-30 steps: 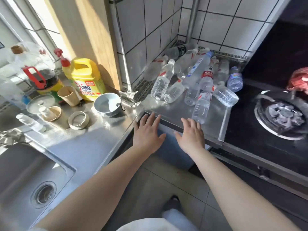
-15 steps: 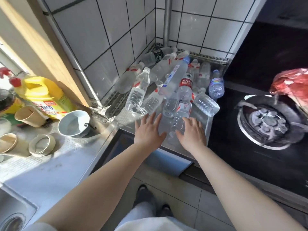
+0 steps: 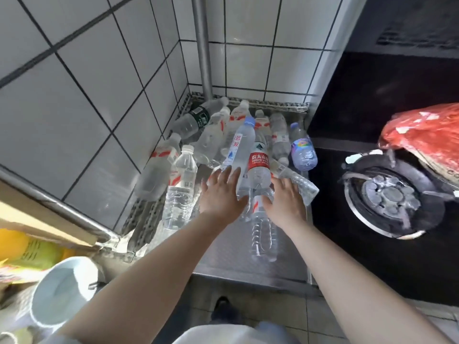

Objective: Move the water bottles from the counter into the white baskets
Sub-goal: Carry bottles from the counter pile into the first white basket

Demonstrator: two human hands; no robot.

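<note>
The clear plastic water bottles lie in a loose heap on the embossed stainless steel counter (image 3: 231, 249), packed into the tiled corner behind the vertical grey pipe (image 3: 202, 45). Roughly eleven can be counted; overlap at the back of the heap prevents an exact figure. One is upright left of the heap, the clear bottle with a white cap (image 3: 180, 187); the rest lie flat or lean. The landmark is the red-labelled clear bottle (image 3: 259, 167) at the front centre of the heap. The left hand (image 3: 221, 194) is spread, fingers straight, resting on the blue-capped clear bottle (image 3: 239, 147) just left of the landmark. The right hand (image 3: 284, 199) is likewise spread, fingers on the ribbed clear bottle (image 3: 295, 181) just right of it. Neither hand grips anything. A further red-labelled bottle (image 3: 262, 224) lies between the two hands, in front of the landmark. The bottles are judged thin-walled, smooth and liable to roll or dent; those holding water will be heavier. Grasp round the mid-body or label band, front bottles first, since pulling from beneath may shift the heap. No white basket is in view.
</note>
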